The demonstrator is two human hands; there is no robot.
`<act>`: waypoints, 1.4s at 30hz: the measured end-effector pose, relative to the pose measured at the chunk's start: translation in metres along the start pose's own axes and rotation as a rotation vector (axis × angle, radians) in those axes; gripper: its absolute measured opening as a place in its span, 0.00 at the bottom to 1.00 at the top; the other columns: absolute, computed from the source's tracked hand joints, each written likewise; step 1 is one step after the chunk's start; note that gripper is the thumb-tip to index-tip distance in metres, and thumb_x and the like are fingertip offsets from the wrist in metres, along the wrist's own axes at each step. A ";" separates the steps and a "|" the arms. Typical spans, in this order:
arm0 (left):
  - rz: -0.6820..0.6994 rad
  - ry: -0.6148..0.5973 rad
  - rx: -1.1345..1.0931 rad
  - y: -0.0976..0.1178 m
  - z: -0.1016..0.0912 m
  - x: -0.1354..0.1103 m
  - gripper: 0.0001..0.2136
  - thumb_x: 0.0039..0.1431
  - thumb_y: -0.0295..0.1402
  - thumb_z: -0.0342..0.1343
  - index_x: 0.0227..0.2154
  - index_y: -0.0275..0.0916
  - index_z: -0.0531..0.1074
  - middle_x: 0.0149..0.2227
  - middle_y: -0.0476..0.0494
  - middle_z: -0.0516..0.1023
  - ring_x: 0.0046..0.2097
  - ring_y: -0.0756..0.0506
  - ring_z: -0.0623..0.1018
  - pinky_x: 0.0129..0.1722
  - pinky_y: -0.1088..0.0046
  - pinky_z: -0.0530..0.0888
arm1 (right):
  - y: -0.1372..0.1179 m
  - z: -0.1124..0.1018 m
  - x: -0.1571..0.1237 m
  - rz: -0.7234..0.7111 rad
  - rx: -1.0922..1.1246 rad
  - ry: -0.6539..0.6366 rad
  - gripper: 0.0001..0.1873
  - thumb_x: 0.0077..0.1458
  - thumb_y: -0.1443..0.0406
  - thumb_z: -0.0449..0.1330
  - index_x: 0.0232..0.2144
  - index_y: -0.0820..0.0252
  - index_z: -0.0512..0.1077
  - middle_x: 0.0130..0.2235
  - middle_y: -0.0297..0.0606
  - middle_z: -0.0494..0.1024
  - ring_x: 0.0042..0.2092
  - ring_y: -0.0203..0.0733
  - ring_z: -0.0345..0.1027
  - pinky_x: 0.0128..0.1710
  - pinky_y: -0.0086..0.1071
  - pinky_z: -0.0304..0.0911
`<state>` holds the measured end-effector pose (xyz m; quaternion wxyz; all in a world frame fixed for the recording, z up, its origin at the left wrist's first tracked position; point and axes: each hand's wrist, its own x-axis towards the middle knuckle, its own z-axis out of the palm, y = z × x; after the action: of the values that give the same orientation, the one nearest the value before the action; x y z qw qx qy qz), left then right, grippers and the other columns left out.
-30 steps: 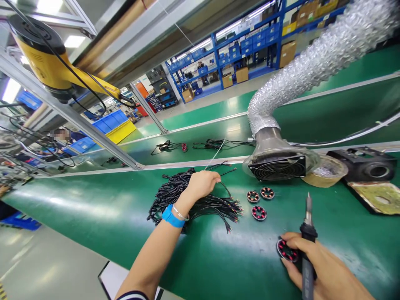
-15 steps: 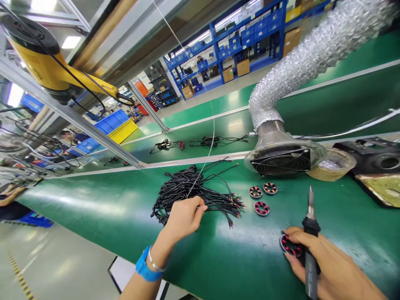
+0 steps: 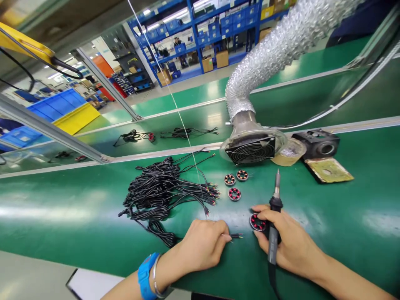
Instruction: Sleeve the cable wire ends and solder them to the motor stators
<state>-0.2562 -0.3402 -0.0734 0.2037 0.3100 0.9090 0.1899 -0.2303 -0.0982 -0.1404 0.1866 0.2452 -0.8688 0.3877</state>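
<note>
My left hand, with a blue band at its wrist, is closed on a black cable whose bare coloured wire ends stick out to the right. A thin silvery wire hangs from above and runs down to the same hand. In my right hand are a soldering iron, tip pointing up and away, and a small round part with red segments pinched between thumb and fingers. Left of the iron lie another red-segmented round part and two with copper-coloured segments. The cable ends are apart from the held round part.
A pile of black cables lies on the green bench. Behind the round parts stands a fume extractor fan with a silver duct. To its right are a tape roll, a black iron holder and a yellowish sponge.
My left hand has moved right, away from the pile, and now has a cable, its bundle trailing behind. The right hand keeps the iron and round part. The view has shifted right.
</note>
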 end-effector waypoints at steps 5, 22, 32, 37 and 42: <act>-0.003 0.091 -0.307 0.020 0.000 0.015 0.07 0.65 0.32 0.48 0.31 0.39 0.67 0.19 0.56 0.59 0.22 0.51 0.61 0.24 0.76 0.57 | -0.016 -0.011 0.008 0.067 0.256 0.063 0.17 0.56 0.73 0.57 0.47 0.56 0.61 0.41 0.41 0.74 0.39 0.41 0.72 0.38 0.35 0.72; 0.047 0.264 -0.591 0.038 0.006 0.034 0.11 0.71 0.36 0.41 0.41 0.41 0.68 0.34 0.49 0.71 0.35 0.48 0.70 0.36 0.72 0.65 | -0.036 -0.012 0.031 0.258 0.257 0.216 0.12 0.57 0.70 0.60 0.40 0.53 0.62 0.33 0.32 0.74 0.30 0.34 0.71 0.31 0.26 0.69; -0.043 0.217 -0.822 0.018 0.015 0.047 0.14 0.71 0.41 0.40 0.31 0.40 0.60 0.29 0.52 0.61 0.32 0.49 0.62 0.33 0.73 0.61 | -0.040 0.007 0.022 0.349 0.286 0.179 0.11 0.57 0.69 0.60 0.39 0.54 0.62 0.32 0.33 0.75 0.29 0.36 0.71 0.30 0.29 0.70; -0.011 0.105 -0.641 0.017 0.005 0.049 0.11 0.71 0.37 0.40 0.32 0.40 0.60 0.30 0.52 0.65 0.33 0.48 0.65 0.33 0.72 0.62 | -0.031 -0.008 0.034 0.071 0.080 0.223 0.16 0.56 0.73 0.60 0.45 0.57 0.63 0.42 0.42 0.77 0.38 0.41 0.74 0.38 0.34 0.71; 0.012 0.038 -0.577 0.016 0.006 0.052 0.09 0.71 0.35 0.40 0.36 0.40 0.62 0.32 0.50 0.68 0.34 0.48 0.67 0.35 0.71 0.62 | -0.021 -0.020 0.045 -0.018 0.039 0.103 0.12 0.59 0.75 0.57 0.42 0.55 0.66 0.34 0.35 0.77 0.33 0.39 0.72 0.34 0.31 0.69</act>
<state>-0.2829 -0.2938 -0.0834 0.2651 0.2410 0.8194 0.4476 -0.2516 -0.1081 -0.0928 0.2299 0.2362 -0.8481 0.4149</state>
